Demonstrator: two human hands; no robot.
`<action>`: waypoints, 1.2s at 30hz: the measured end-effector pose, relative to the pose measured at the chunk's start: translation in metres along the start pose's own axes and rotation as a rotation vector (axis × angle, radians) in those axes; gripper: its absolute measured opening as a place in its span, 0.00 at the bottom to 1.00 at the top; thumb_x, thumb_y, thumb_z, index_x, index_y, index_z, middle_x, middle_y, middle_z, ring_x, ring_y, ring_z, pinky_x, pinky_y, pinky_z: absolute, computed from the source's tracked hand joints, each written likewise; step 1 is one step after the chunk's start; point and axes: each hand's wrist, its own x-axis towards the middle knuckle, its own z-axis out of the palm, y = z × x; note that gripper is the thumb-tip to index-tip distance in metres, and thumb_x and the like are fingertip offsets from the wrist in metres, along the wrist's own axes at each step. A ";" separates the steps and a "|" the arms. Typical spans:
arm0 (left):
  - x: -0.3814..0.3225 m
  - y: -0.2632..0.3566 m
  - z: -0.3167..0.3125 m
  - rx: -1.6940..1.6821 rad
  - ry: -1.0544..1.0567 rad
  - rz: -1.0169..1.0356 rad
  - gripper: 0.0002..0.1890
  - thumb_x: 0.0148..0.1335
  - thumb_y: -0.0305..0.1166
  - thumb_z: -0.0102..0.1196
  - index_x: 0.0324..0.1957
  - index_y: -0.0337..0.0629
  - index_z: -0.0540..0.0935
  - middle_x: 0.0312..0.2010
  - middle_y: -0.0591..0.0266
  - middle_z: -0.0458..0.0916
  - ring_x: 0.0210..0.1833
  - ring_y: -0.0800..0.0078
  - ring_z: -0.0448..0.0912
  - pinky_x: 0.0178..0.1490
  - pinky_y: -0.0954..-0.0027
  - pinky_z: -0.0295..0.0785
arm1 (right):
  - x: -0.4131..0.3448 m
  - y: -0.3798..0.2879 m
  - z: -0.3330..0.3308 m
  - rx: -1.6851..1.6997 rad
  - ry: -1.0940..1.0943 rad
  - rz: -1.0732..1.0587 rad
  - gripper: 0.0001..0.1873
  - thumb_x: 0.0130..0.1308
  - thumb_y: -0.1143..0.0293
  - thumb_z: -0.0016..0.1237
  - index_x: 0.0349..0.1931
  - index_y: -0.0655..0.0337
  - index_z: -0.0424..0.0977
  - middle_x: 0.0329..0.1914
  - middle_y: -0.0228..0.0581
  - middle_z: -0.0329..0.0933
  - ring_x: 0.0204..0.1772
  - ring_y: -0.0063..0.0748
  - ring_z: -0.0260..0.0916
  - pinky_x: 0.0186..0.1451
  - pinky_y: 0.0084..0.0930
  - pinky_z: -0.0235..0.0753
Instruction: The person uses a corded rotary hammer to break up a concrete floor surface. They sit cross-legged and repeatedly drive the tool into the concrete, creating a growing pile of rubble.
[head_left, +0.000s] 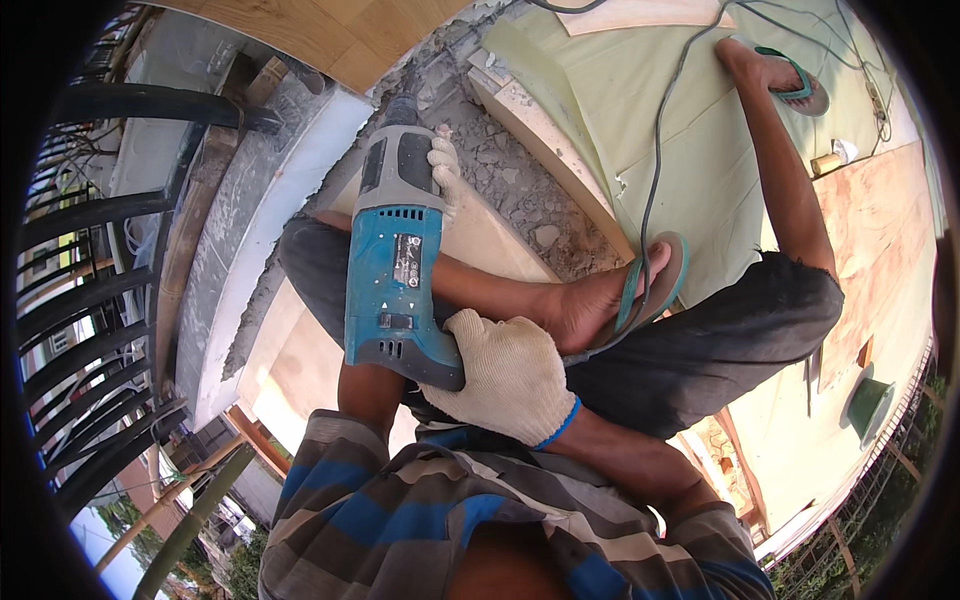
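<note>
A teal and grey rotary hammer (396, 255) points away from me, its chuck (402, 111) over a channel of broken concrete (510, 172). The bit's tip is hard to make out against the rubble. My right hand (506, 375), in a cream knit glove with a blue cuff, grips the rear handle. My left hand (445, 169), gloved too, reaches under the tool; only its fingers show, curled around the right side of the front housing. A dark power cord (656, 150) runs from near the handle over my sandalled foot (652, 281).
Black metal railings (97, 210) and a grey-white ledge (247, 217) stand at left. Wood-look tiles (322, 30) border the channel's far end. A pale green sheet (675, 165) covers the right side, near a plywood board (870, 247) and a green container (870, 409).
</note>
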 end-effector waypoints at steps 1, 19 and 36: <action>-0.002 -0.001 -0.001 -0.028 -0.021 -0.022 0.65 0.53 0.49 0.86 0.83 0.26 0.59 0.65 0.46 0.74 0.67 0.53 0.78 0.72 0.51 0.78 | 0.000 0.000 0.001 -0.008 -0.008 0.016 0.29 0.60 0.46 0.76 0.49 0.61 0.84 0.28 0.47 0.86 0.31 0.51 0.89 0.40 0.45 0.87; -0.008 -0.015 -0.023 0.377 -0.177 0.137 0.95 0.35 1.06 0.43 0.86 0.24 0.59 0.80 0.28 0.67 0.75 0.39 0.74 0.77 0.46 0.77 | -0.024 0.032 -0.022 0.036 -0.059 0.000 0.38 0.56 0.50 0.77 0.62 0.63 0.82 0.41 0.48 0.90 0.40 0.52 0.91 0.47 0.46 0.87; -0.007 -0.014 -0.013 0.146 -0.145 0.038 0.96 0.28 0.66 0.95 0.87 0.24 0.43 0.74 0.41 0.64 0.76 0.50 0.69 0.79 0.51 0.71 | -0.012 0.028 -0.006 -0.054 -0.048 0.001 0.26 0.59 0.46 0.73 0.40 0.60 0.80 0.32 0.48 0.88 0.35 0.53 0.90 0.43 0.48 0.86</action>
